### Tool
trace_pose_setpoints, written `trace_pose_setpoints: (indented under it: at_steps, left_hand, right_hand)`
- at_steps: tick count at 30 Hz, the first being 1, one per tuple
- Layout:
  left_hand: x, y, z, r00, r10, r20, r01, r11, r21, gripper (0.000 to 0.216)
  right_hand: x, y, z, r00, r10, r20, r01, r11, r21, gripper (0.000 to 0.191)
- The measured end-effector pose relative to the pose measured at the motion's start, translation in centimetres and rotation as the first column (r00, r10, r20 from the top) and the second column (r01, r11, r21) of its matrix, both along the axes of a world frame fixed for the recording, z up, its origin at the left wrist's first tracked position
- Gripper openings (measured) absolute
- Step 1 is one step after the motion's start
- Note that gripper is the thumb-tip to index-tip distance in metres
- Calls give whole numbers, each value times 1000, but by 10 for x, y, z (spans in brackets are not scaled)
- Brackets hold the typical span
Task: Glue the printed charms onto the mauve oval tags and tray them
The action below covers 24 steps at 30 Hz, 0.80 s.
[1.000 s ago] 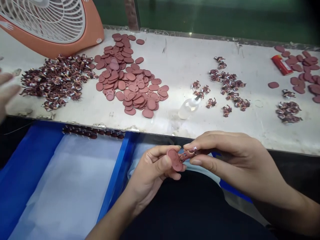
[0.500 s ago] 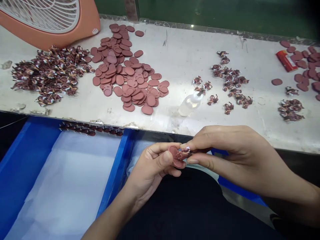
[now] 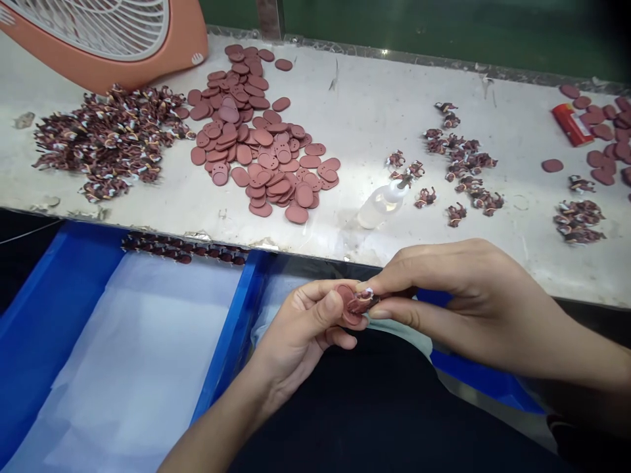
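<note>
Below the squeeze bottle (image 3: pixel 381 207), the left hand (image 3: pixel 308 322) pinches an oval base (image 3: pixel 345 295), the right hand (image 3: pixel 466 299) a figurine (image 3: pixel 363 301); skewed pressure risks slipping.

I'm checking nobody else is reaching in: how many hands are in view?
2: the left hand, holding a reddish oval disc, and the right hand, pinching a small figure.

A white bench (image 3: pixel 365 105) bears discs (image 3: pixel 267 161) and figurines (image 3: pixel 111 141).
</note>
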State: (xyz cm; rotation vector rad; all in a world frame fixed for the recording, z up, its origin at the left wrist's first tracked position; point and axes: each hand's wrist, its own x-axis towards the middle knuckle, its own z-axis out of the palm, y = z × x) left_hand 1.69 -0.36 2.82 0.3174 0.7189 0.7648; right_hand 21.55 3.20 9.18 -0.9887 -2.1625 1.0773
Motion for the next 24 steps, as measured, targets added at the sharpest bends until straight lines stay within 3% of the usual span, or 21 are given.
trace_pose_setpoints:
  at_steps: [8, 24]
  left_hand:
    - [1, -1, 1, 1000, 10, 2, -9, 1000, -23, 34]
    - [-2, -6, 7, 997, 59, 53, -56, 997, -56, 28]
  right_hand:
    - [0, 2, 6, 995, 86, 49, -86, 996, 11, 9]
    - [-1, -8, 14, 973, 119, 199, -144, 982, 119, 12]
